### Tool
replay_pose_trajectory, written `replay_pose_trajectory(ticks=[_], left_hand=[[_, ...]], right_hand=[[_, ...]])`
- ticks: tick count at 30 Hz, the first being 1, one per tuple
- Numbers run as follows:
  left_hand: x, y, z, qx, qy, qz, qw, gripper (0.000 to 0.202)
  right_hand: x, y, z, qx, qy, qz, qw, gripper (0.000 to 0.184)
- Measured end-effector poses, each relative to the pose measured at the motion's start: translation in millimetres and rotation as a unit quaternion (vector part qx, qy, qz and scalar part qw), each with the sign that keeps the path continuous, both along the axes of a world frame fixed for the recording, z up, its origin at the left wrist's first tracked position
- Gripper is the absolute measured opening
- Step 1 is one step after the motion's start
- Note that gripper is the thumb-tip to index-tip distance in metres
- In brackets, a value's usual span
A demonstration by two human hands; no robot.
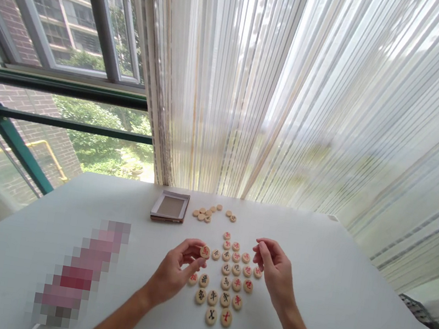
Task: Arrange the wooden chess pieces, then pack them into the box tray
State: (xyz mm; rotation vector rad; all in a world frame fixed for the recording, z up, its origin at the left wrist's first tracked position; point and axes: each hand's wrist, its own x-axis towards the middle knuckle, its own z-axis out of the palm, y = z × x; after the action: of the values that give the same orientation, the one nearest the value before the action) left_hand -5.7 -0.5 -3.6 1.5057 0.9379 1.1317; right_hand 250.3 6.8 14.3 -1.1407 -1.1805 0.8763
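Note:
Several round wooden chess discs (229,277) with red or black characters lie face up in a cluster on the white table (345,318). My left hand (177,272) pinches one disc with a red character (205,252) between thumb and fingers, just above the cluster's left edge. My right hand (273,270) hovers at the cluster's right side with its fingertips curled together; I cannot make out anything in them.
A small open box (170,207) lies farther back on the table, with several blank-faced discs (212,213) next to it. A blurred pink and red object (79,276) lies at the left. Sheer curtains hang behind the table, a window at left.

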Motion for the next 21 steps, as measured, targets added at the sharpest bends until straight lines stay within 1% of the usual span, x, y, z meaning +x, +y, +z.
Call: replay_pose_trajectory(ticks=[2, 4, 6, 9, 10, 12, 14, 18, 21], left_hand=[[2, -2, 1.8, 0.004, 0.011, -0.008, 1.0, 0.031], [4, -5, 3.9, 0.012, 0.027, -0.021, 0.999, 0.03], [8, -8, 5.3, 0.023, 0.043, -0.037, 0.998, 0.029], [12, -11, 6.1, 0.041, 0.061, -0.056, 0.996, 0.028], [13, -12, 6.3, 0.045, 0.066, -0.059, 0.995, 0.027], [14, -12, 7.1, 0.044, 0.068, -0.064, 0.995, 0.027], [13, -12, 8.3, 0.032, 0.056, -0.076, 0.995, 0.028], [13, -13, 9.0, -0.023, -0.005, -0.114, 0.993, 0.029], [15, -13, 5.0, -0.066, -0.054, -0.131, 0.988, 0.029]], right_hand=[[-5, -4, -0.7, 0.003, -0.02, 0.033, 0.999, 0.035], [-15, -11, 0.2, 0.001, -0.045, 0.087, 0.995, 0.033], [-27, -21, 2.0, 0.0, -0.072, 0.153, 0.986, 0.03], [-41, -32, 4.5, 0.014, -0.111, 0.219, 0.969, 0.025], [-45, -34, 4.8, 0.018, -0.114, 0.23, 0.966, 0.024], [-49, -36, 4.1, 0.02, -0.109, 0.241, 0.964, 0.022], [-50, -36, 1.7, 0.017, -0.097, 0.238, 0.966, 0.021], [-51, -34, -6.6, 0.015, -0.085, 0.233, 0.969, 0.021], [-52, -34, -13.0, 0.034, -0.1, 0.226, 0.968, 0.019]])
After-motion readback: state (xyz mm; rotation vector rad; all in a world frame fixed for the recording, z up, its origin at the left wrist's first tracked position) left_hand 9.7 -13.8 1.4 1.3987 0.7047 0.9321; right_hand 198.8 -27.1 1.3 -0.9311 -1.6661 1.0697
